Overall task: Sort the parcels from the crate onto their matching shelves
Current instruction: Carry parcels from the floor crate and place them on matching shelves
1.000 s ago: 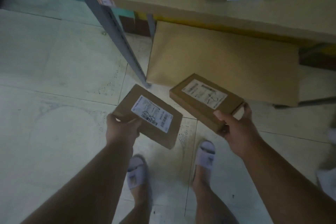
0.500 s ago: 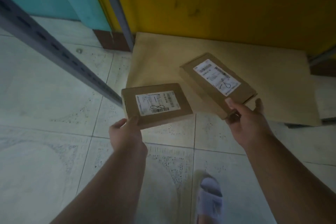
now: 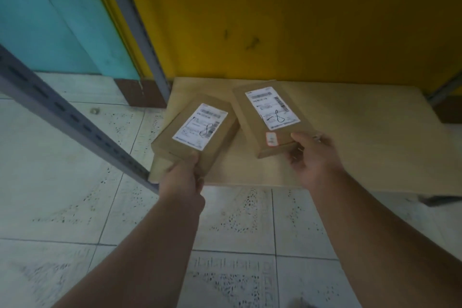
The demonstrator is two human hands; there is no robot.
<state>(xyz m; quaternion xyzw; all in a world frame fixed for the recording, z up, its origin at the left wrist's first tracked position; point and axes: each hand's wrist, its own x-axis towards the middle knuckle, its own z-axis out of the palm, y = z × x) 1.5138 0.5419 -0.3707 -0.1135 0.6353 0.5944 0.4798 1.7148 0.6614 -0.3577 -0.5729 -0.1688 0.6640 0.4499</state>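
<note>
The left hand (image 3: 183, 177) holds a flat brown cardboard box with a white label (image 3: 197, 132), fingers curled round its near end. The right hand (image 3: 312, 155) pinches a second flat brown labelled box (image 3: 270, 117) the same way. Best to lay both flat, side by side, on the low tan board shelf (image 3: 362, 137). Half a second ago they were farther apart and nearer the front edge.

Yellow wall (image 3: 287, 20), tiled floor (image 3: 62, 195)
</note>
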